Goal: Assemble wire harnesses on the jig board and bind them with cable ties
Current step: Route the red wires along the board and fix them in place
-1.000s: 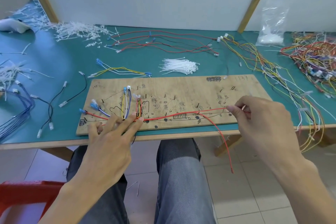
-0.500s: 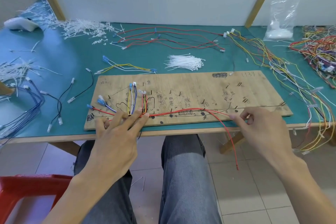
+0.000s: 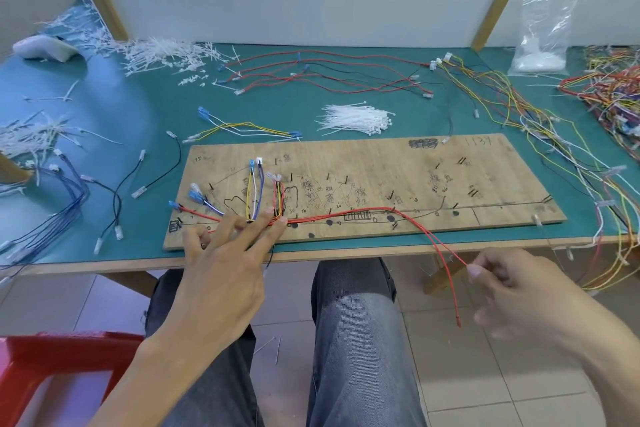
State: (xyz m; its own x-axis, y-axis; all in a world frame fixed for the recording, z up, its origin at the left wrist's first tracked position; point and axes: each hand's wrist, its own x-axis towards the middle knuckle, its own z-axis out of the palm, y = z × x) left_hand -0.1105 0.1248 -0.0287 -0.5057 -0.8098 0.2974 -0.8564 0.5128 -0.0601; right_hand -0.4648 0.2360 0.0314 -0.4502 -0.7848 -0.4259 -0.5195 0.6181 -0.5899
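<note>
Routing step: left hand (image 3: 228, 264) presses wires (image 3: 254, 191) flat-fingered on the board (image 3: 381, 163); right hand (image 3: 519, 291), at four o'clock, pinches the red wire (image 3: 381, 208), which probably needs pulling tight next.

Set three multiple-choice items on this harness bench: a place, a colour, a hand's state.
1. The white cable ties lie: A on the jig board; B on the green mat beyond it; C in a lap.
2. The wire the right hand pinches is: A red; B blue; C black.
3. The left hand: A hovers; B presses wires onto the board; C grips a tie.
Key: B, they lie past the board's far edge; A, red runs to the fingertips; B, straight fingers rest on the wires.
</note>
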